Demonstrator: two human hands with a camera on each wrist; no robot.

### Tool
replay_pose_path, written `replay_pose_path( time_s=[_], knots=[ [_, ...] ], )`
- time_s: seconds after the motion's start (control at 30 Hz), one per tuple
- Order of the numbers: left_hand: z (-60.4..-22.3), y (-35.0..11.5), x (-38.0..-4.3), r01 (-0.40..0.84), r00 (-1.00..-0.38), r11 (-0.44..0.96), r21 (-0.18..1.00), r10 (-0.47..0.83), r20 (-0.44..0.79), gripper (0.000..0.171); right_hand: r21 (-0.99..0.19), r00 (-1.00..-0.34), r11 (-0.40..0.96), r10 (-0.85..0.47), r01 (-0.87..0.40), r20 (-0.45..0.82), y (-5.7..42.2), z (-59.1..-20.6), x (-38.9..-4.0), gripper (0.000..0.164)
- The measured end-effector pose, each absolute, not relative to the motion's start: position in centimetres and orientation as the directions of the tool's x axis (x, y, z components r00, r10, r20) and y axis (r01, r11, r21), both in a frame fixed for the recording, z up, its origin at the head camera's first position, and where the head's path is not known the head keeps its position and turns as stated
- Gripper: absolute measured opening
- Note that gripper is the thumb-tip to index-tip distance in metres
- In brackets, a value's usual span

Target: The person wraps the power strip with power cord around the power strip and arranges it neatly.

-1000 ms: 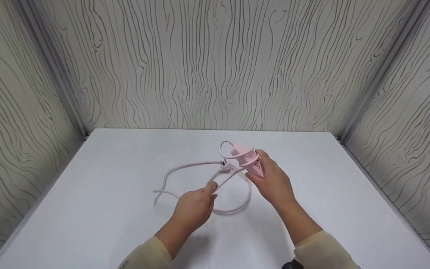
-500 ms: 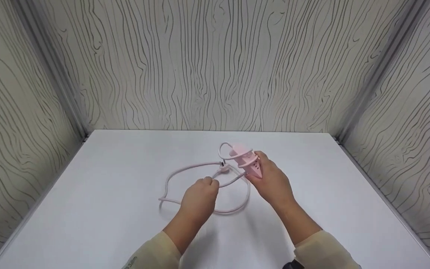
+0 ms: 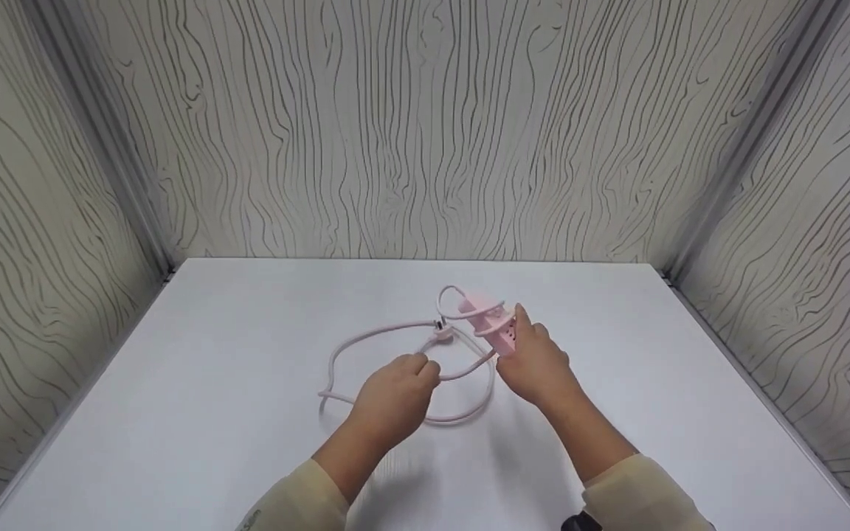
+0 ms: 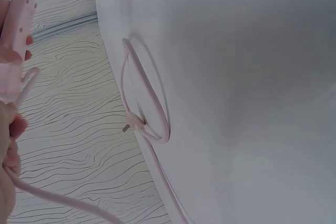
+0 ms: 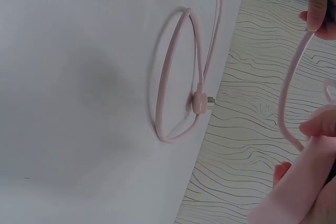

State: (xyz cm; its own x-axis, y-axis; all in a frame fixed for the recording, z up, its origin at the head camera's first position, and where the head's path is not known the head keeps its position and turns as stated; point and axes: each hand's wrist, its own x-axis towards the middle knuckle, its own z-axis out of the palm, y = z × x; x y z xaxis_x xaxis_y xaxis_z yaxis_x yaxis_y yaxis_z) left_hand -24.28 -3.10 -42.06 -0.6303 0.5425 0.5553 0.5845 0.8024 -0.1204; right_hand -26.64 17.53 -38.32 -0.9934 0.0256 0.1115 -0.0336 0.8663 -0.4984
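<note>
A pink power strip (image 3: 485, 316) with socket holes is held tilted above the table by my right hand (image 3: 539, 365), which grips its near end. Its pink cord (image 3: 495, 324) wraps round the strip's body and runs down to my left hand (image 3: 399, 391). That hand pinches the cord (image 5: 286, 87) between thumb and fingers, as the right wrist view shows. Behind the left hand, the three-pin plug (image 3: 442, 332) lies on the table with its metal prongs exposed. The rest of the cord spreads in loose loops round the plug; the left hand hides part of them.
All of this is over a white table (image 3: 211, 383), enclosed by wood-grain patterned panels (image 3: 395, 133) at the back and both sides. Grey metal posts (image 3: 122, 169) stand at the rear corners.
My left hand first draws nearer, then shifts slightly right along the cord, whose span to the strip now sags. The right hand has turned the strip a little and lowered it slightly.
</note>
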Motion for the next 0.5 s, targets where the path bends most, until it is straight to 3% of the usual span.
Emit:
replay_pose_path(
  time_s=[0.13,0.37,0.5],
  knots=[
    [-42.0,-3.4,-24.4,0.576,-0.638,0.808,-0.128,0.541,0.547,0.009,-0.540,-0.995,0.839,-0.009,-0.060,0.097,17.9,-38.2,-26.8,0.059],
    [-42.3,-4.4,-24.8,0.551,-0.675,0.825,-0.124,0.529,0.515,0.010,-0.468,-0.998,0.881,-0.066,-0.069,0.024,19.2,-38.3,-26.8,0.065],
    [-42.3,-4.8,-24.9,0.538,-0.697,0.836,-0.108,0.513,0.501,0.010,-0.480,-0.997,0.874,-0.066,-0.072,0.029,19.5,-38.3,-26.7,0.055]
  ],
)
